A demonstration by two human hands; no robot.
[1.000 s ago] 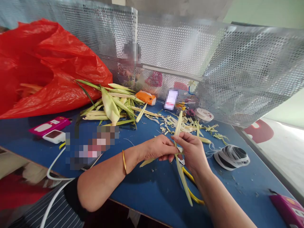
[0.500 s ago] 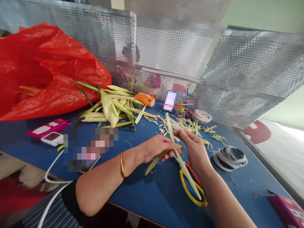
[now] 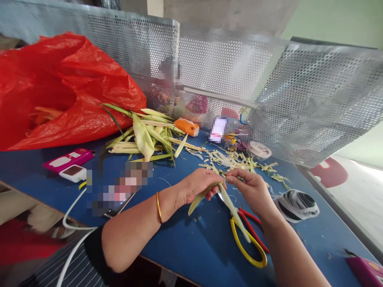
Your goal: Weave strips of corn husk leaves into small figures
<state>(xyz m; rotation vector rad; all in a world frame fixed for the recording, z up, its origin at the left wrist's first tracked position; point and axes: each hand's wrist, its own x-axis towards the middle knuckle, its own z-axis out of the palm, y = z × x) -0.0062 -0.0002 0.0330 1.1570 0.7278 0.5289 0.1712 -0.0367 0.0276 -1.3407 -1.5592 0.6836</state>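
My left hand (image 3: 205, 185) grips crossed strips of pale green corn husk above the blue table. One husk strip (image 3: 196, 204) sticks out toward the lower left from under the fingers. A second, longer husk strip (image 3: 235, 215) slants down to the right, over the scissors. Thumb and forefinger of my right hand (image 3: 249, 189) are pinched at the end of the husk, close to my left fingertips. Exactly what that pinch covers is partly hidden. The scissors (image 3: 249, 245), with one yellow and one red handle, lie on the table below both hands.
A pile of corn husks (image 3: 143, 137) lies by a red plastic bag (image 3: 98, 79). Husk scraps (image 3: 227, 157) spread behind my hands. A spool of white string (image 3: 297, 205) lies at right, a tape roll (image 3: 259, 150) behind it. A perforated metal screen (image 3: 221, 67) closes the back.
My right hand's fingers have drawn together into a pinch at the husk. The husk strip's upper end has dropped lower, and the view has shifted slightly, uncovering more of the scissors.
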